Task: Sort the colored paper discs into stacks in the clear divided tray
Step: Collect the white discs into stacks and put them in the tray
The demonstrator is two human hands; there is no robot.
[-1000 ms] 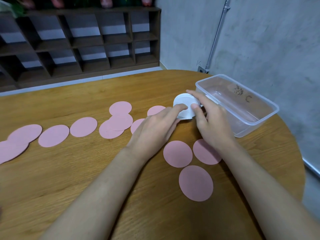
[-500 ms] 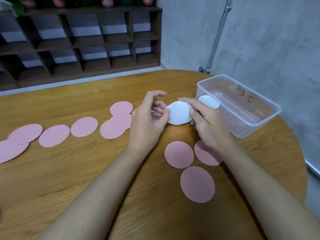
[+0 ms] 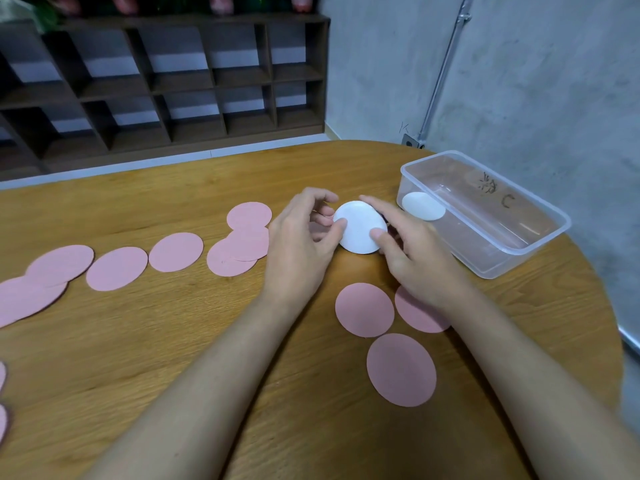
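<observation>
A white paper disc [image 3: 358, 226] is held tilted just above the wooden table [image 3: 173, 341], in the middle of the view. My left hand [image 3: 304, 244] pinches its left edge and my right hand [image 3: 415, 258] pinches its right edge with thumb and forefinger. The clear plastic tray [image 3: 512, 251] stands to the right, with one white disc [image 3: 423, 206] lying at its near-left end. Several pink discs [image 3: 363, 310] lie flat on the table: three near my right wrist, and a row [image 3: 176, 252] stretching off to the left.
The table's rounded edge runs close behind and right of the tray. A grey concrete wall with a metal conduit [image 3: 446, 64] rises at the right. Dark wooden shelving [image 3: 173, 81] stands on the floor beyond the table.
A white disc now lies in the tray. Both hands have drawn back left from the tray with the other white disc, and my left hand has turned from flat to pinching its edge.
</observation>
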